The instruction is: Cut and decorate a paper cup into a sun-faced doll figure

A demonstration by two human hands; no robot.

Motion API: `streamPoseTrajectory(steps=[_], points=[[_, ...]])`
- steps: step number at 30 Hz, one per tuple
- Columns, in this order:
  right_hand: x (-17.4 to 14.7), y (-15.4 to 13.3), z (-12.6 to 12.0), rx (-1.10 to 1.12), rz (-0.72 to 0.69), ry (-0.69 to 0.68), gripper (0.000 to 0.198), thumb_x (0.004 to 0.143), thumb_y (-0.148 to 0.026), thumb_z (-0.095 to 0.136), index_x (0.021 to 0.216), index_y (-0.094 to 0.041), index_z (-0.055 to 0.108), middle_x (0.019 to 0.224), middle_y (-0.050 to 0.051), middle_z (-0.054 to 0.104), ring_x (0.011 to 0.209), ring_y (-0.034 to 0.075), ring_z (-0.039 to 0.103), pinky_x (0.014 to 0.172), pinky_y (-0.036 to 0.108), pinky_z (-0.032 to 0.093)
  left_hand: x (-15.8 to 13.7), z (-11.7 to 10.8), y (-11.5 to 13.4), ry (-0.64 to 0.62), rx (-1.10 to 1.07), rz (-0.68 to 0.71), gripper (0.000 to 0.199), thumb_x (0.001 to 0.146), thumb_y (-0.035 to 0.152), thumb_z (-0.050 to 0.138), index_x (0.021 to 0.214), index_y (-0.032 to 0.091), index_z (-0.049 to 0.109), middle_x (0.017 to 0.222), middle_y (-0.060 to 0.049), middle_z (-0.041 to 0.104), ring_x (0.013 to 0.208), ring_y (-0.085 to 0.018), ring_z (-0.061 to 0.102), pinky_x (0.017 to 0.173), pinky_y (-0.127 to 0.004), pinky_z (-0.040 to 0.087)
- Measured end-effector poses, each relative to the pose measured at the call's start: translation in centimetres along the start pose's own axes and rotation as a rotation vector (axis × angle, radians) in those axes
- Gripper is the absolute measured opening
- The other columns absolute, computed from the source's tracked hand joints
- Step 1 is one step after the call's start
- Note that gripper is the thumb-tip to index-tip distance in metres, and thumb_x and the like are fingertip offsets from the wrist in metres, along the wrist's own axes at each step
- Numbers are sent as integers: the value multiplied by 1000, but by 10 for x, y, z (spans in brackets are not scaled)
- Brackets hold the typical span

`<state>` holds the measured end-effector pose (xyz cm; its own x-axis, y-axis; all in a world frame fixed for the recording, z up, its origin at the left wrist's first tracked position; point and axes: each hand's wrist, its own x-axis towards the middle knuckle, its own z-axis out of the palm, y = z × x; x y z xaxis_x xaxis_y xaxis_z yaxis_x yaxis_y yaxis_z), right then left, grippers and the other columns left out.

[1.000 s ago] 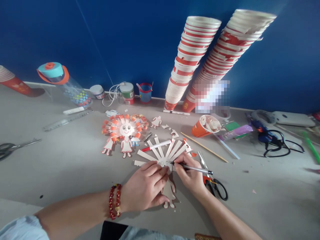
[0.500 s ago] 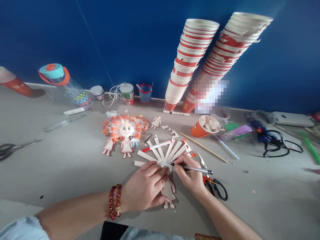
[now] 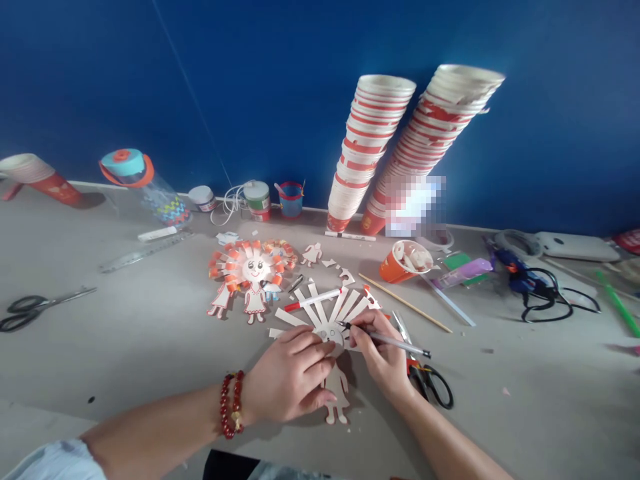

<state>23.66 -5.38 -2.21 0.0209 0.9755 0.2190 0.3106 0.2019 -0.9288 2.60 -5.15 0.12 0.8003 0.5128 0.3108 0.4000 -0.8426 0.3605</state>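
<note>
A white paper doll cut-out (image 3: 334, 387) lies on the table, its head fringed with paper strips and two drawn circles on its face. Flat across the doll's left side rests my left hand (image 3: 295, 373), fingers stretched out and pressing it down. In my right hand (image 3: 383, 353) is a black pen (image 3: 407, 347), pinched, with its tip at the upper part of the doll's face. A red-and-white marker (image 3: 313, 300) lies across the strips. To the upper left sits a finished-looking paper doll (image 3: 255, 297) with curled orange strips and a drawn smiling face.
Black-handled scissors (image 3: 433, 387) lie beside my right forearm; another pair of scissors (image 3: 40, 307) is far left. Two tall paper cup stacks (image 3: 370, 140) lean near the blue wall. A cup of scraps (image 3: 406, 260), a wooden stick (image 3: 405, 303) and a water bottle (image 3: 150, 190) stand or lie around.
The view has tilted up slightly, so things sit lower in the picture. The pen tip has shifted up a little on the doll's face; my left hand keeps its place.
</note>
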Motion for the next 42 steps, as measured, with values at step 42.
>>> streamPoseTrajectory(steps=[42], points=[[-20, -13, -137, 117, 115, 217, 28, 82, -45, 69, 81, -18, 61, 57, 1, 63, 45, 10, 48, 42, 19, 39, 46, -31, -89, 43, 423, -464, 13, 88, 26, 60, 79, 17, 64, 86, -9, 66, 90, -26, 60, 83, -37, 43]])
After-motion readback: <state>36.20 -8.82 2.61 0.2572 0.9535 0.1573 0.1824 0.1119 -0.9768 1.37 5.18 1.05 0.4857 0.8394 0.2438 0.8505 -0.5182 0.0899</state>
